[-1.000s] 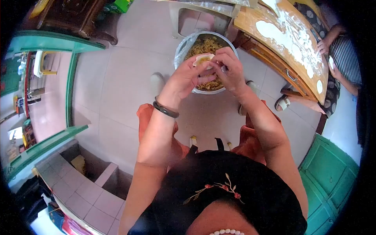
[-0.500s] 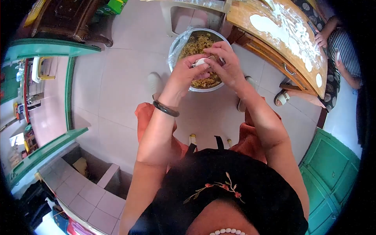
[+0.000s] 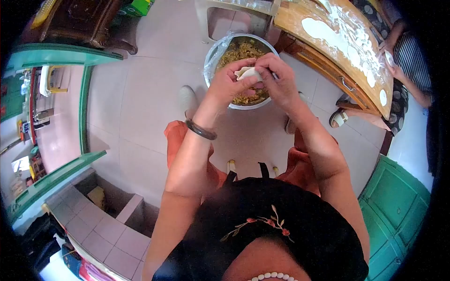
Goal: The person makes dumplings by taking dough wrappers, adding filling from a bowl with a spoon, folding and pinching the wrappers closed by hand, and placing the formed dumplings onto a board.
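Observation:
Between my two hands is a pale dumpling (image 3: pixel 247 73), its dough folded over with a pleated edge towards the left. My left hand (image 3: pixel 228 85) is closed around its left end, fingers behind and thumb in front. At its right end, my right hand (image 3: pixel 277 80) pinches the dough with thumb and fingers. Both hands are above a large metal bowl (image 3: pixel 260 104) of chopped brownish-yellow filling (image 3: pixel 246 48). Clear plastic wrap (image 3: pixel 214 54) drapes over the bowl's left rim. Whether filling is inside the dumpling is hidden.
A floured wooden table (image 3: pixel 300 44) stands at the upper right, bearing flat dough wrappers (image 3: pixel 317 29). Beyond it, a co-worker in a striped top (image 3: pixel 415 61) handles something pale. A pale plastic stool (image 3: pixel 202 21) is behind the bowl. Green doors (image 3: pixel 396 210) stand at both sides.
The dough between my hands now shows more fully, folded with a pleated edge, and my right-hand fingers have drawn in around its right end. The co-worker's hands have come closer together.

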Available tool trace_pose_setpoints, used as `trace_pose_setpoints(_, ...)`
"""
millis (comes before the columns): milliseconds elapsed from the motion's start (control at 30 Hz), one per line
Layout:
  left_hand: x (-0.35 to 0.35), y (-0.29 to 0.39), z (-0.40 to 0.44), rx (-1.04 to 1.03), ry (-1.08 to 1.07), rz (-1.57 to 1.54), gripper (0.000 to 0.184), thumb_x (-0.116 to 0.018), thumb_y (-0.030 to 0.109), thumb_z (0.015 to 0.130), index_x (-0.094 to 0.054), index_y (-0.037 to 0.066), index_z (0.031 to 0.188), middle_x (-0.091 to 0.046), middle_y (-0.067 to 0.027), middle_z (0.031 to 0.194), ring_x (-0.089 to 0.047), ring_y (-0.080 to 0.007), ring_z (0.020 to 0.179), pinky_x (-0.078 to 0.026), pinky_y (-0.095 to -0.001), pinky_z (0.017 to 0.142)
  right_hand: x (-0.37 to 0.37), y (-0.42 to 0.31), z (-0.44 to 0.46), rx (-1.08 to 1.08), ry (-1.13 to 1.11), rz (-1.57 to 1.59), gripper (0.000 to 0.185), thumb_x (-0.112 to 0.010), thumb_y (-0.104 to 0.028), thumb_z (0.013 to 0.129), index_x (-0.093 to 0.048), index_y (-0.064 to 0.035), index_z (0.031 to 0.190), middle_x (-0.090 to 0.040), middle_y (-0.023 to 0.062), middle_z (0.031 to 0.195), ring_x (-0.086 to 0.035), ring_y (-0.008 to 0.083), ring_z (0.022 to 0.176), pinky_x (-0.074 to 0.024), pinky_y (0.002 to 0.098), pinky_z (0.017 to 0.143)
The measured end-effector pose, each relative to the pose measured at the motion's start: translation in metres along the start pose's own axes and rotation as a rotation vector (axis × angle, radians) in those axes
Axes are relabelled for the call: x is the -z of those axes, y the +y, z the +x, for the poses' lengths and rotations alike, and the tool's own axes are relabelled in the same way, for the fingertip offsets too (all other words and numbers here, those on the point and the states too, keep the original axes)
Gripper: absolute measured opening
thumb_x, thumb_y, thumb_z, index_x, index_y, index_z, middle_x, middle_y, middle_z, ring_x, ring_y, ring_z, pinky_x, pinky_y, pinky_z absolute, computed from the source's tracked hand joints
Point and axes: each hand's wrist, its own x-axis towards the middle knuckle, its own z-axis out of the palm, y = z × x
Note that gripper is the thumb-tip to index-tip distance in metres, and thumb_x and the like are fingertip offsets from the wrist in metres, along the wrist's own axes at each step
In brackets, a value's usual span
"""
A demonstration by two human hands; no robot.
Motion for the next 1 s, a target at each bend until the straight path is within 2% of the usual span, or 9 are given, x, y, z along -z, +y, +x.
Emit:
trace_pose_setpoints(67, 0.002, 0.0, 0.0, -0.057, -0.095, 0.094, 0.06, -0.073, 0.014, 0.08, -0.046, 0.003, 0.132, -0.06, -0.0052, 0.108, -0.061, -0.0112, 0.087, -0.053, -0.021, 0.062, 0.005, -0.01, 0.002, -0.009, 0.002, 0.052, 0.008, -0.06, 0.002, 0.082, -0.057, 0.0002, 0.089, -0.058, 0.0096, 0.088, -0.056, 0.0208, 0.078, -0.0454, 0.0285, 0.071)
trace_pose_setpoints(200, -0.006, -0.01, 0.002, -0.327, -0.078, 0.164, 0.058, -0.072, 0.024, 0.082, -0.048, 0.004, 0.131, -0.06, -0.0007, 0.097, -0.055, -0.0076, 0.08, -0.047, -0.0215, 0.069, 0.006, -0.019, 0.003, -0.005, -0.049, 0.061, 0.007, -0.059, 0.003, 0.082, -0.058, 0.0009, 0.089, -0.059, 0.0097, 0.089, -0.056, 0.0208, 0.079, -0.0452, 0.0286, 0.072)
trace_pose_setpoints(300, -0.006, -0.002, -0.003, -0.074, 0.01, 0.14, 0.05, -0.065, 0.029, 0.088, -0.05, 0.004, 0.129, -0.06, -0.0006, 0.096, -0.054, -0.0076, 0.082, -0.046, -0.0224, 0.073, 0.005, -0.015, 0.001, 0.008, -0.087, 0.027, 0.009, -0.06, 0.003, 0.082, -0.059, 0.0008, 0.09, -0.059, 0.01, 0.089, -0.057, 0.0209, 0.081, -0.045, 0.0284, 0.072)
trace_pose_setpoints(400, -0.006, -0.014, -0.001, -0.235, -0.002, 0.296, 0.043, -0.055, 0.032, 0.094, -0.053, 0.002, 0.126, -0.061, -0.0009, 0.096, -0.055, -0.0076, 0.081, -0.046, -0.0226, 0.072, 0.007, -0.014, 0.001, 0.016, -0.108, 0.018, 0.011, -0.06, 0.003, 0.082, -0.061, 0.0001, 0.093, -0.06, 0.01, 0.089, -0.057, 0.0207, 0.081, -0.0451, 0.0285, 0.071)
trace_pose_setpoints(600, -0.006, -0.02, 0.002, -0.388, 0.046, 0.386, 0.041, -0.044, 0.032, 0.098, -0.053, 0.001, 0.124, -0.061, -0.0021, 0.092, -0.055, -0.0087, 0.078, -0.046, -0.0233, 0.071, 0.006, -0.012, 0.006, 0.084, -0.064, 0.006, 0.014, -0.062, 0.002, 0.081, -0.063, -0.0008, 0.095, -0.061, 0.009, 0.086, -0.058, 0.0199, 0.076, -0.0456, 0.0281, 0.066)
trace_pose_setpoints(767, -0.005, -0.023, 0.002, -0.348, 0.072, 0.384, 0.04, -0.041, 0.031, 0.1, -0.055, -0.001, 0.12, -0.063, -0.002, 0.087, -0.055, -0.0093, 0.072, -0.045, -0.024, 0.066, 0.006, -0.011, 0.004, 0.026, -0.061, -0.066, 0.015, -0.063, 0.0, 0.081, -0.063, -0.0008, 0.097, -0.061, 0.0078, 0.083, -0.059, 0.0172, 0.074, -0.0467, 0.0263, 0.065)
trace_pose_setpoints(900, -0.003, -0.01, -0.005, -0.165, 0.071, 0.411, 0.041, -0.038, 0.035, 0.101, -0.057, 0.003, 0.12, -0.059, 0.0014, 0.097, -0.051, -0.0046, 0.08, -0.042, -0.0174, 0.066, 0.004, -0.014, 0.003, -0.026, 0.106, 0.01, 0.012, -0.06, -0.002, 0.086, -0.064, -0.0008, 0.098, -0.062, 0.0045, 0.082, -0.058, 0.0115, 0.075, -0.0465, 0.0233, 0.067)
trace_pose_setpoints(967, -0.004, -0.01, -0.005, -0.21, 0.133, 0.326, 0.041, -0.039, 0.034, 0.101, -0.058, 0.002, 0.117, -0.06, 0.0002, 0.093, -0.052, -0.005, 0.075, -0.042, -0.0181, 0.062, 0.004, -0.006, 0.003, -0.063, 0.218, 0.095, 0.013, -0.057, -0.004, 0.091, -0.064, -0.001, 0.101, -0.062, 0.0022, 0.082, -0.057, 0.0092, 0.073, -0.0458, 0.0217, 0.065)
trace_pose_setpoints(1000, -0.003, -0.009, -0.004, -0.234, 0.165, 0.285, 0.041, -0.039, 0.034, 0.101, -0.059, 0.001, 0.115, -0.061, -0.0005, 0.091, -0.052, -0.0053, 0.073, -0.042, -0.0184, 0.06, 0.006, -0.003, 0.005, -0.043, 0.252, 0.091, 0.017, -0.054, -0.012, 0.094, -0.063, -0.0017, 0.103, -0.061, 0.0004, 0.081, -0.054, 0.0064, 0.067, -0.0423, 0.019, 0.06)
